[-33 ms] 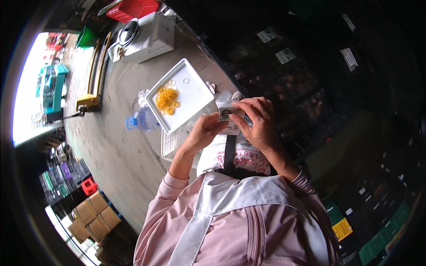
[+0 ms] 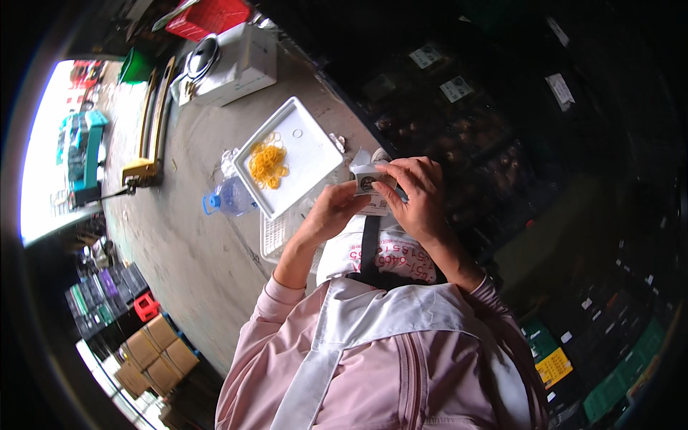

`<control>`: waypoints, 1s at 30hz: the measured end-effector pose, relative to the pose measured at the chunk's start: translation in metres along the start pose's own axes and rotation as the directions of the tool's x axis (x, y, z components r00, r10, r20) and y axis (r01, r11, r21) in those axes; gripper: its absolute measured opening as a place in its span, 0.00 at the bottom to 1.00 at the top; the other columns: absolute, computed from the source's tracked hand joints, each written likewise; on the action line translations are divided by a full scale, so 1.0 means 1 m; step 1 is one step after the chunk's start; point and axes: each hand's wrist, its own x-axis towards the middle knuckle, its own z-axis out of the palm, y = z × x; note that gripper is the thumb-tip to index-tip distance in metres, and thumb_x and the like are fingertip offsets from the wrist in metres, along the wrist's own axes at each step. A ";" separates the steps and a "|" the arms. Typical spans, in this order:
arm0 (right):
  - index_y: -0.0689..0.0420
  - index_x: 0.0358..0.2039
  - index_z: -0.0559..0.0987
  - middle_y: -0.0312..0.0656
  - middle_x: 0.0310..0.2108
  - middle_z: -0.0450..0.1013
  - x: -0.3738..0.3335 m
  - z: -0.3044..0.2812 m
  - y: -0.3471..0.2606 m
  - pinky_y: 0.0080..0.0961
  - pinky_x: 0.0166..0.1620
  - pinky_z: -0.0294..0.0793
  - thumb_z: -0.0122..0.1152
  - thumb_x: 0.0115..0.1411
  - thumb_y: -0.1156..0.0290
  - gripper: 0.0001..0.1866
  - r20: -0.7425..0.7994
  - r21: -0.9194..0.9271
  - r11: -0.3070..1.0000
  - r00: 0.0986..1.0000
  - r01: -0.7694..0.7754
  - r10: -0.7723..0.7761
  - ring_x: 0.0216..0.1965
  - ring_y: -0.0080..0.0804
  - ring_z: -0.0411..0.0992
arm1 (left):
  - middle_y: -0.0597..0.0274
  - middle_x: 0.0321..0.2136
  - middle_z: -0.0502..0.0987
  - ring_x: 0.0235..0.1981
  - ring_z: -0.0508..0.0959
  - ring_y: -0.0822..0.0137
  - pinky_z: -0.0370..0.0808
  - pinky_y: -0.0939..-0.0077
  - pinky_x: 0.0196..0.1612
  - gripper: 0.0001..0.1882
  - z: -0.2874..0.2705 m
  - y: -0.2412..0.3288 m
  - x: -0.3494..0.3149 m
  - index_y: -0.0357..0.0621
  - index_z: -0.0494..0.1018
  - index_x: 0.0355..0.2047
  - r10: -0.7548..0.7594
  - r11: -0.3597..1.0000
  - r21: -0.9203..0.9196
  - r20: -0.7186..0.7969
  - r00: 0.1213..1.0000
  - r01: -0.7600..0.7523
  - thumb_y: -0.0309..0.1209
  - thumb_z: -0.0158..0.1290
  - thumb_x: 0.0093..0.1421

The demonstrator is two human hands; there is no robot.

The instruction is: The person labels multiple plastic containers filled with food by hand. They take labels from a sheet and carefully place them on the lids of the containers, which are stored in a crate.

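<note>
one white tray [image 2: 309, 152], one water bottle [image 2: 228, 197], two hands [image 2: 419, 197]

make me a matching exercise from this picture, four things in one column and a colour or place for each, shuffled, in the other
Things:
1. rubber bands
2. crate
3. water bottle
4. small packet

Colour or place:
A. red, at the top of the picture
B. between both hands
C. yellow, piled in the white tray
D. clear with a blue cap, lying left of the tray

Pairs: 1-C, 2-A, 3-D, 4-B. The left hand and right hand both grip the packet.
</note>
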 end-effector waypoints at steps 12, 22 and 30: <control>0.52 0.26 0.75 0.32 0.27 0.68 0.006 -0.018 0.031 0.28 0.40 0.61 0.64 0.39 0.71 0.11 -0.068 0.029 0.960 0.957 -0.279 0.280 0.32 0.29 0.66 | 0.51 0.14 0.67 0.17 0.67 0.59 0.63 0.72 0.21 0.03 0.002 0.043 0.072 0.35 0.66 0.24 0.100 0.875 0.431 0.288 0.953 -0.222 0.23 0.47 0.49; 0.53 0.22 0.75 0.28 0.26 0.71 0.010 -0.009 0.051 0.29 0.43 0.60 0.62 0.39 0.74 0.07 -0.240 -0.257 0.957 0.968 -0.133 0.070 0.31 0.24 0.69 | 0.63 0.23 0.74 0.25 0.68 0.78 0.65 0.83 0.31 0.22 0.017 0.065 0.114 0.35 0.73 0.31 -0.264 0.963 0.037 0.315 0.912 0.266 0.44 0.41 0.59; 0.52 0.21 0.76 0.27 0.28 0.72 0.003 -0.017 0.058 0.30 0.44 0.60 0.58 0.40 0.74 0.04 -0.110 -0.335 0.941 0.994 -0.047 0.010 0.34 0.23 0.68 | 0.65 0.25 0.74 0.24 0.69 0.76 0.65 0.82 0.30 0.19 0.019 0.024 0.130 0.36 0.72 0.32 -0.065 0.991 -0.094 0.271 0.960 0.094 0.41 0.41 0.58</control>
